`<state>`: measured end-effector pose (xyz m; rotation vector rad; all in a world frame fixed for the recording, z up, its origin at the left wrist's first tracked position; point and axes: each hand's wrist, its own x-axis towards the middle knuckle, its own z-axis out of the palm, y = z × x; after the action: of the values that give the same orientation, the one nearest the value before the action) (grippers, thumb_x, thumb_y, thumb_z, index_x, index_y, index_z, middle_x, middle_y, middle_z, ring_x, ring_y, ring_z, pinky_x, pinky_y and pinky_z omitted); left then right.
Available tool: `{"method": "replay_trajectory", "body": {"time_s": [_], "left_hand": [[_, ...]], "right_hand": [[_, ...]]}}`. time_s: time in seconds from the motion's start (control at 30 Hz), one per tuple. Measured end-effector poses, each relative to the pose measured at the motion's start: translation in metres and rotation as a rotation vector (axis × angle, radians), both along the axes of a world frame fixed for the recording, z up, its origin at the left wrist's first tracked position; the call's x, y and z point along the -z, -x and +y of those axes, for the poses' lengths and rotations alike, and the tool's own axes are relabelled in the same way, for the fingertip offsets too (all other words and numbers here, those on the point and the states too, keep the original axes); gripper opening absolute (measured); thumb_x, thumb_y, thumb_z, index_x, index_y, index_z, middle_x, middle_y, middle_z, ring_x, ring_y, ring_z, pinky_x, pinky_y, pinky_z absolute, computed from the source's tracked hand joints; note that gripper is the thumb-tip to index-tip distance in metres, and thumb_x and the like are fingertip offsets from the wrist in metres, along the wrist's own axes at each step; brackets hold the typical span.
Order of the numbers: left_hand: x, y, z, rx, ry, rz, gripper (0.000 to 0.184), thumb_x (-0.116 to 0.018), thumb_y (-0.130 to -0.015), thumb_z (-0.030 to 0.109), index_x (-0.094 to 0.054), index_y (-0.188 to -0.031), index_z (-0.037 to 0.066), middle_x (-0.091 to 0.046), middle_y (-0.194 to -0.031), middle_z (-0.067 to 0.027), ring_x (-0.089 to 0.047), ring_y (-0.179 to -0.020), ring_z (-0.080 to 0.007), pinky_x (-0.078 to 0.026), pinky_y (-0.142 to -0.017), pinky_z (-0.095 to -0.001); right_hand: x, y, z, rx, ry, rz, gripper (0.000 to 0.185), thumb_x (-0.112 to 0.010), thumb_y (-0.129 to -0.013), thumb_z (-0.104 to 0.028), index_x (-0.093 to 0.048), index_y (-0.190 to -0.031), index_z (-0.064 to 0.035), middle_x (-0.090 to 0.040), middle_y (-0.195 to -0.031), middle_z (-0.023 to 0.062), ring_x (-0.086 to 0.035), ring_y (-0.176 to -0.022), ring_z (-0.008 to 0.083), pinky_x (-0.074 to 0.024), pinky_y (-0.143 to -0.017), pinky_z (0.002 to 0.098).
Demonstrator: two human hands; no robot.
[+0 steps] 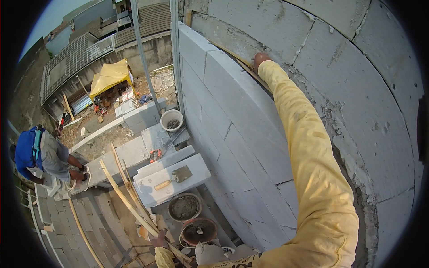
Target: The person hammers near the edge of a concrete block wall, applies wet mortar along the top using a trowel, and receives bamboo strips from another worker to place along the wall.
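My right arm, in a yellow sleeve, reaches up to the gap between the light-grey block wall (241,85) and the rough grey wall beside it. There my right hand (260,60) is closed at a thin yellowish strip (234,54), which looks like a measuring tape and runs along the gap. Its fingertips are hidden. Low in the view, my left hand (159,239) is closed around a long wooden strip (127,196) that leans among others. A trowel (178,175) lies on a white block (196,167), near a bucket of mortar (184,207) and a reddish-brown basin (199,231).
A person in blue (33,149) bends over on a block ledge at the left. A whitish bucket (171,120) and an orange-handled saw (155,155) are by the wall. Metal posts (145,53) rise behind. Far below stands a yellow canopy (109,78).
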<state>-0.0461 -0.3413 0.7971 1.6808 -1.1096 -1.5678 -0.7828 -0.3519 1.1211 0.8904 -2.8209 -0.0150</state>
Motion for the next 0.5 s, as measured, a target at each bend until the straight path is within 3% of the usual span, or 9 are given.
{"method": "replay_trajectory", "body": {"time_s": [0.07,0.17,0.27,0.37,0.4,0.5], "left_hand": [[0.003,-0.004,0.002,0.019,-0.008,-0.018,0.041,-0.072,-0.068,0.014,-0.055,-0.103,0.002,-0.057,-0.071,-0.0076,-0.05,-0.041,-0.0181,-0.042,-0.038,-0.0336],[0.021,-0.019,0.005,0.045,0.033,-0.031,0.062,-0.071,-0.065,0.009,-0.046,-0.12,-0.004,-0.056,-0.075,-0.0078,-0.049,-0.05,-0.0155,-0.041,-0.042,-0.0296],[0.032,-0.028,0.008,0.056,0.186,-0.033,0.057,-0.072,-0.066,0.01,-0.049,-0.116,-0.004,-0.057,-0.076,-0.0078,-0.051,-0.051,-0.0146,-0.041,-0.041,-0.03],[-0.02,-0.005,0.013,0.008,0.054,0.0,0.054,-0.074,-0.067,0.013,-0.052,-0.113,-0.005,-0.058,-0.079,-0.0072,-0.054,-0.059,-0.0159,-0.046,-0.05,-0.0321],[-0.018,-0.01,0.009,0.051,-0.035,-0.008,0.054,-0.075,-0.068,0.016,-0.053,-0.113,-0.004,-0.06,-0.082,-0.0084,-0.055,-0.067,-0.017,-0.048,-0.061,-0.033],[0.004,-0.013,0.009,-0.037,0.092,0.028,0.055,-0.075,-0.068,0.016,-0.054,-0.115,-0.004,-0.062,-0.085,-0.0096,-0.056,-0.072,-0.0187,-0.049,-0.067,-0.0327]], "right_hand": [[-0.008,-0.035,0.002,0.079,0.026,-0.008,0.032,-0.062,-0.084,-0.016,-0.068,-0.114,-0.0069,-0.062,-0.123,0.0183,-0.06,-0.115,0.0332,-0.0493,-0.096,0.042],[0.0,-0.047,-0.009,0.126,0.014,0.063,0.033,-0.055,-0.091,-0.018,-0.064,-0.12,-0.0069,-0.057,-0.132,0.0168,-0.058,-0.119,0.0322,-0.0486,-0.097,0.0448],[0.004,-0.049,-0.012,0.141,-0.038,0.068,0.033,-0.05,-0.095,-0.018,-0.064,-0.123,-0.0077,-0.056,-0.134,0.0153,-0.057,-0.121,0.0322,-0.0484,-0.097,0.0465],[0.01,-0.048,-0.007,0.123,-0.034,0.103,0.032,-0.05,-0.091,-0.012,-0.065,-0.118,-0.0032,-0.059,-0.127,0.0209,-0.06,-0.115,0.0364,-0.0507,-0.094,0.0468],[0.016,-0.046,-0.006,0.127,-0.039,0.112,0.032,-0.05,-0.091,-0.012,-0.065,-0.117,-0.0031,-0.059,-0.127,0.021,-0.061,-0.114,0.0368,-0.0508,-0.094,0.0469],[0.007,-0.059,0.001,0.145,-0.009,0.073,0.03,-0.051,-0.09,-0.012,-0.068,-0.113,-0.0024,-0.061,-0.123,0.0219,-0.062,-0.111,0.0384,-0.0514,-0.093,0.0464]]}}
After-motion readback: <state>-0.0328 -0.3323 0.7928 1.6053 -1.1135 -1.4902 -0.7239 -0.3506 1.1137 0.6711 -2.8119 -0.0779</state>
